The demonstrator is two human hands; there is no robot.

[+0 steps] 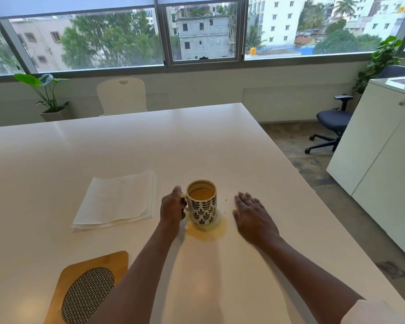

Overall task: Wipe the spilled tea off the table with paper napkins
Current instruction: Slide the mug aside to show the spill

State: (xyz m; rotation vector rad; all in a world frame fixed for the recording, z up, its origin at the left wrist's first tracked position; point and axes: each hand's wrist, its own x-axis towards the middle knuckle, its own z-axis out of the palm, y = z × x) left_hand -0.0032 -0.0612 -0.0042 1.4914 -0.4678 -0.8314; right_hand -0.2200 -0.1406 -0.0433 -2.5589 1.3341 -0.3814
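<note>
Your left hand (172, 206) is wrapped round the handle of the cream ceramic mug with the dark leaf print (202, 202), which stands upright in the middle of the pale yellow-brown puddle of spilled tea (208, 230) on the glossy white table (126, 148). Your right hand (253, 213) lies flat and relaxed, fingers straight, palm down just to the right of the puddle, grasping nothing. The stack of white paper napkins (117, 199) sits to the left of the mug, close by your left hand and untouched. A small stray drop of tea (226, 200) shows between the mug and your right fingers.

The mug is still fairly full, so if you lift it by the handle too quickly or tilt it, more tea will likely slop over the rim and widen the spill. Its base is probably wet; set it down anywhere and it may leave a fresh ring, perhaps on the wooden trivet with the woven oval centre (89, 291) near your left forearm. The puddle reaches toward your right hand, so sliding that palm left would smear it. The napkins look thin; drag the wet mug past them and they may soak before use. Miss the lone drop and the table stays stained.
</note>
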